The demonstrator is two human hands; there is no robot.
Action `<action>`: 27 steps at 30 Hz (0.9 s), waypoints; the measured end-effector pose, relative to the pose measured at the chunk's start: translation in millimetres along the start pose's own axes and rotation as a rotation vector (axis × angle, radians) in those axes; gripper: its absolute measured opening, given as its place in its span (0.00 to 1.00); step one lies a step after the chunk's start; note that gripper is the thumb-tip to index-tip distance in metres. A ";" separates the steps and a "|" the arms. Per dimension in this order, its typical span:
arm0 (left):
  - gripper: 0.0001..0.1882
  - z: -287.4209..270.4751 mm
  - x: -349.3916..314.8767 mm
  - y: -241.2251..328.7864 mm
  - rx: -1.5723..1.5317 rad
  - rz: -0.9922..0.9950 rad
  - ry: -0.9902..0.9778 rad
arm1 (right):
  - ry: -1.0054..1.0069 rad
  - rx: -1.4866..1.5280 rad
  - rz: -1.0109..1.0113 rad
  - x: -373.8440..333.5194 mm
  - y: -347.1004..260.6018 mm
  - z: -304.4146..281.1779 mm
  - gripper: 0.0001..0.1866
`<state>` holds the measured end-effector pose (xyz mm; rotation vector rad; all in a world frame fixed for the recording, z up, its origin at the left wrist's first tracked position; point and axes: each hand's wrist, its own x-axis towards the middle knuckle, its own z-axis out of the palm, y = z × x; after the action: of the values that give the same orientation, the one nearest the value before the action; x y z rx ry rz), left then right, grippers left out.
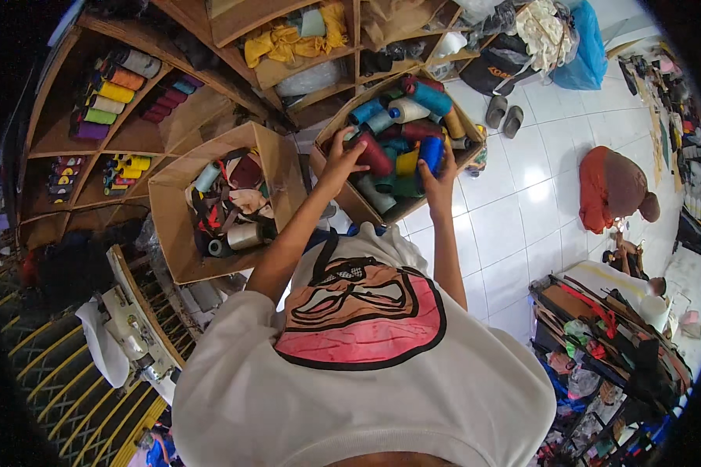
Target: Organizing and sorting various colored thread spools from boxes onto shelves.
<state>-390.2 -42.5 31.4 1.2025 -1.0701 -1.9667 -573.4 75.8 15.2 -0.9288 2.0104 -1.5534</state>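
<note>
Both arms reach out over a brown box point(341, 199). The left arm point(292, 233) leans right, and the left hand point(341, 162) has its fingers wrapped around a dark red spool point(375, 156). The right arm point(449, 261) points almost straight ahead; the right hand point(439, 183) has bent fingers gripping a blue spool point(431, 152). Both spools are at the box's open top, near other spools point(430, 98).

Hands point(341, 162) on a maroon spool point(376, 156) and a blue spool point(431, 151), cardboard box point(341, 194) below, white tiles point(514, 167)
</note>
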 end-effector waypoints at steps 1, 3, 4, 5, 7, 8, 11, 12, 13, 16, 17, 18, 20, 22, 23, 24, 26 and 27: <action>0.30 3.0 5.8 -4.9 -0.071 -0.007 -0.026 | 0.049 -0.125 -0.041 1.5 1.0 4.7 0.34; 0.31 5.7 20.4 -20.8 0.162 0.123 0.000 | -0.029 -0.113 -0.083 10.7 -0.3 8.5 0.34; 0.31 2.0 29.0 -31.2 0.396 0.253 0.031 | -0.110 -0.097 -0.126 13.9 -10.2 11.9 0.33; 0.35 -7.8 37.5 -38.2 0.814 0.404 0.113 | -0.154 -0.120 -0.203 15.0 -20.4 14.8 0.32; 0.36 -10.1 30.9 -30.4 1.028 0.392 0.023 | -0.230 -0.205 -0.283 19.7 -19.0 7.9 0.31; 0.37 -8.7 24.8 -25.5 1.243 0.379 -0.049 | -0.319 -0.282 -0.371 22.7 -19.0 5.8 0.30; 0.37 -18.3 21.6 -25.6 1.306 0.317 -0.052 | -0.408 -0.317 -0.317 31.1 -20.3 3.3 0.27; 0.36 -22.2 21.5 -26.3 1.299 0.302 -0.088 | -0.427 -0.365 -0.307 34.3 -20.9 1.4 0.26; 0.36 -26.2 21.7 -26.9 1.301 0.304 -0.086 | -0.401 -0.463 -0.278 39.4 -24.1 -0.5 0.24; 0.33 -25.8 20.1 -23.6 1.324 0.444 -0.027 | -0.214 -0.355 -0.279 74.0 -24.5 3.4 0.22; 0.32 -23.4 16.8 -20.1 1.393 0.453 0.007 | -0.156 -0.339 -0.378 88.0 -29.8 2.6 0.20; 0.30 -21.4 15.3 -15.3 1.464 0.464 0.040 | -0.152 -0.336 -0.381 104.2 -36.7 5.0 0.20; 0.29 -25.7 20.6 -17.7 1.405 0.480 0.035 | -0.102 -0.433 -0.477 134.2 -44.3 12.9 0.23; 0.29 -26.1 20.5 -15.6 1.350 0.493 0.017 | -0.230 -0.644 -0.424 147.9 -45.9 23.8 0.25; 0.28 -25.1 17.6 -16.3 1.288 0.517 0.035 | -0.365 -0.855 -0.367 150.0 -45.5 26.7 0.27; 0.27 -25.6 14.4 -15.0 1.228 0.539 0.055 | -0.359 -0.849 -0.363 148.4 -38.6 31.0 0.27; 0.27 -26.0 10.9 -14.4 1.121 0.528 -0.028 | -0.330 -1.006 -0.353 146.9 -19.2 33.0 0.31; 0.27 -31.7 6.0 -14.8 1.010 0.498 -0.071 | -0.254 -0.999 -0.483 135.5 -19.0 33.4 0.31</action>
<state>-365.2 -50.2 7.5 1.1313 -2.2727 -1.0587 -638.1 -48.0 32.5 -1.9631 2.4567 -0.4394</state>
